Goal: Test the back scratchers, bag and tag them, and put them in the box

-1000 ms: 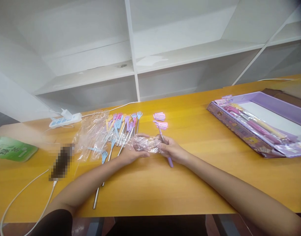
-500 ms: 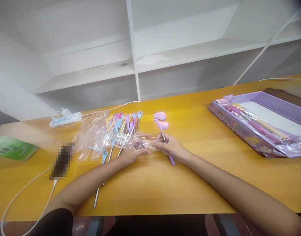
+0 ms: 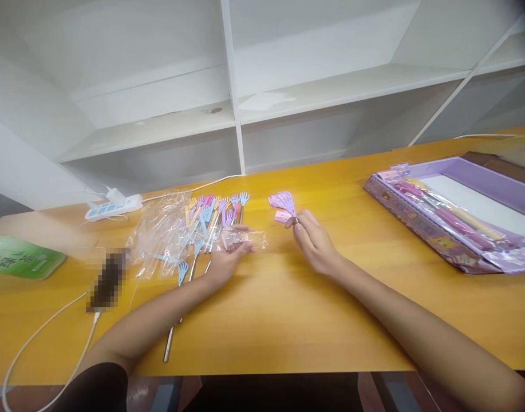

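My right hand (image 3: 316, 241) is closed around a purple back scratcher (image 3: 284, 201), its fingered head pointing up and away from me; the handle is hidden by the hand. Fingers and thumb of my left hand (image 3: 230, 260) grip a clear plastic bag (image 3: 257, 239) whose end sticks out to the right. Behind the purple head lie small pink cards (image 3: 281, 216), partly covered. Left of my left hand are several back scratchers (image 3: 206, 214) in blue, yellow, pink and purple with metal rods. More clear plastic bags (image 3: 153, 229) lie beside them.
On the right sits a purple box (image 3: 421, 214) with wrapped back scratchers inside. A white power strip (image 3: 114, 207), a green packet (image 3: 24, 257) and a pixelated dark object (image 3: 109, 280) with a white cable are at left. White shelving (image 3: 288, 103) stands behind the table.
My right hand has turned the purple back scratcher, so its head now faces up broadside. The hands have moved apart, with the clear bag staying in my left hand.
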Demonstrator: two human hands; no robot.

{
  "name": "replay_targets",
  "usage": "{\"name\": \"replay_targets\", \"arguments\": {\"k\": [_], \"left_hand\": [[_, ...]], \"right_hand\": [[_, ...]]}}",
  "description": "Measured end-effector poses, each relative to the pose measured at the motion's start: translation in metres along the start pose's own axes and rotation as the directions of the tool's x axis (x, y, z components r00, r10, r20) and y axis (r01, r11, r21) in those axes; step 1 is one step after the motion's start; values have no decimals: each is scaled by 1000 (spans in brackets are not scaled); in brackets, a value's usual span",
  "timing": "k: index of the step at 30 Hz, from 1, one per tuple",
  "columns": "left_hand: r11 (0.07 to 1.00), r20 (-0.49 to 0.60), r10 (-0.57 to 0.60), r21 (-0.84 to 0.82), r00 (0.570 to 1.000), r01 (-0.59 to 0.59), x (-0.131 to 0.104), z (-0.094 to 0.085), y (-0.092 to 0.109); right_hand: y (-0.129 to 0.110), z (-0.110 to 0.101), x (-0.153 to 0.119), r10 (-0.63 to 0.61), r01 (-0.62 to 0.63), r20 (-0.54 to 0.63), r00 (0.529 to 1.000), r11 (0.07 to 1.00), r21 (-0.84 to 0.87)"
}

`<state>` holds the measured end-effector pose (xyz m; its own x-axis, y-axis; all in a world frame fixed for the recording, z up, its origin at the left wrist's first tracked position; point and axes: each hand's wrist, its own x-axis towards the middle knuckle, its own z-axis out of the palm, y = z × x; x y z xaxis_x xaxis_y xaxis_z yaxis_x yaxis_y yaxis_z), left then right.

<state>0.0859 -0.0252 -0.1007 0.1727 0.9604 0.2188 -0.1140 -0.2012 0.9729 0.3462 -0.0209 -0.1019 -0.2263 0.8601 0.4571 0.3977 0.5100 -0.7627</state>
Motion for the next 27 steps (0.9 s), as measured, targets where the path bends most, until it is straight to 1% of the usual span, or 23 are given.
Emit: {"name": "replay_targets", "arguments": {"k": [1,3,5,6,8,10,13,16,20,23,27], "left_hand": [[1000,-17,8,-5,1000,-9,1,0,-1],[999,-50,30,-19,998,-31,2,0,-3],[997,-76,63,-43,995,-66,3,-1,-5],[995,-80,76,-54,994,-80,3,-1,-6],[993,-67,92,-62,994,-96,3,-2,-8],[994,-43,97,-46,994,-99,3,-2,-8],[994,-25,111,-1,994,-111,2,-2,-7],[992,-33,119,42,992,-118,1,-2,-6],[993,-57,97,72,994,-93,2,-2,-10],[997,-78,63,60,995,-58,3,-3,-12],[1000,-14,4,2,1000,-4,2,0,-7]], "right_hand": [[2,-7,2,-65,65,7,998,996,-65],[5,-19,4,-126,136,96,987,985,-109],[9,-26,4,-134,170,208,969,972,-165],[11,-27,4,-127,179,240,962,962,-207],[14,-26,4,-115,194,264,958,935,-297],[15,-23,3,-124,224,278,953,904,-363],[16,-17,3,-143,257,286,947,873,-415],[16,-13,2,-187,291,274,943,864,-411],[15,-11,1,-245,335,262,934,854,-397],[15,-8,0,-254,337,243,936,845,-415],[14,-3,-3,-214,288,205,955,834,-470]]}}
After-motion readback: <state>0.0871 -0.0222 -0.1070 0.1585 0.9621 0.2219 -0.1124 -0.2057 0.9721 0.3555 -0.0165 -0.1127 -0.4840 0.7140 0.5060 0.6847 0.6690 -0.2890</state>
